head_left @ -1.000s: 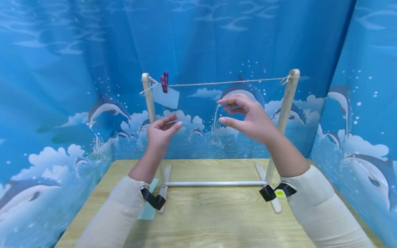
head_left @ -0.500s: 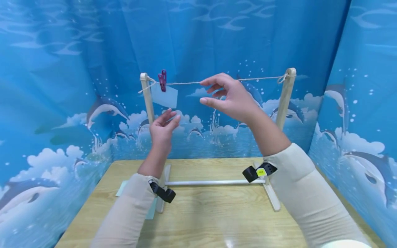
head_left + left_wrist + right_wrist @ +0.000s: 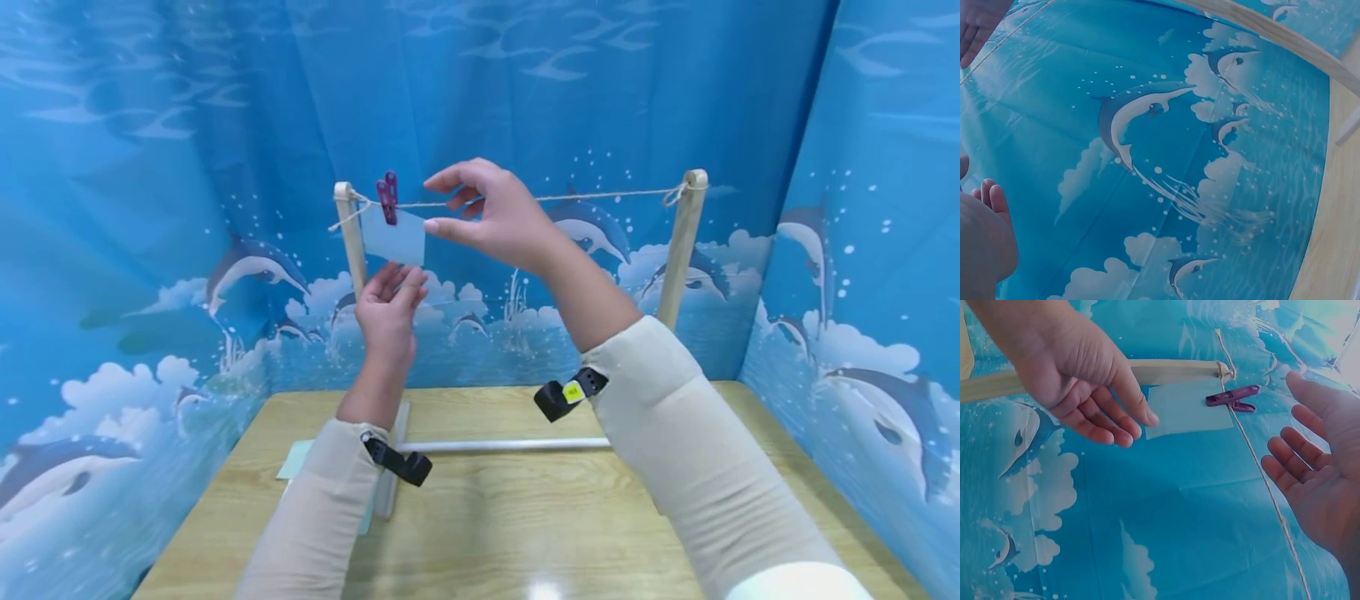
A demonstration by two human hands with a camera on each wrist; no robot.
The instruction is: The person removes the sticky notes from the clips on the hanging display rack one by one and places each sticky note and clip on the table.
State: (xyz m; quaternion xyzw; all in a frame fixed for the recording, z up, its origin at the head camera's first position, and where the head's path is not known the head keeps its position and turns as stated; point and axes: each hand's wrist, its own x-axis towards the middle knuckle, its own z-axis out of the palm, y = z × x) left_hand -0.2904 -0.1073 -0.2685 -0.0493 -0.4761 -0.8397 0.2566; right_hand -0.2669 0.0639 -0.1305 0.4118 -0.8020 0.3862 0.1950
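A purple clothespin [image 3: 387,198] clips a pale blue sheet of paper [image 3: 396,237] to a string [image 3: 592,196] near its left end. Just below the paper's lower edge is my left hand [image 3: 386,312], thumb and fingers loosely bent with nothing between them. In the right wrist view its thumb tip overlaps the paper's edge [image 3: 1188,409]; whether it touches I cannot tell. My right hand [image 3: 498,208] is to the right of the clothespin at string height, thumb and fingers spread apart and holding nothing. The left wrist view shows only part of the left hand [image 3: 985,244].
Two wooden posts [image 3: 681,250] carry the string, joined low down by a pale crossbar [image 3: 510,445]. More pale green-blue paper [image 3: 297,458] lies on the wooden table [image 3: 487,525], partly behind the left sleeve. A blue dolphin-print curtain [image 3: 480,100] surrounds the table.
My right hand has moved left along the string toward the clothespin, rising a little. My left hand has risen slightly to the hanging paper's lower edge. Paper and clothespin remain on the string.
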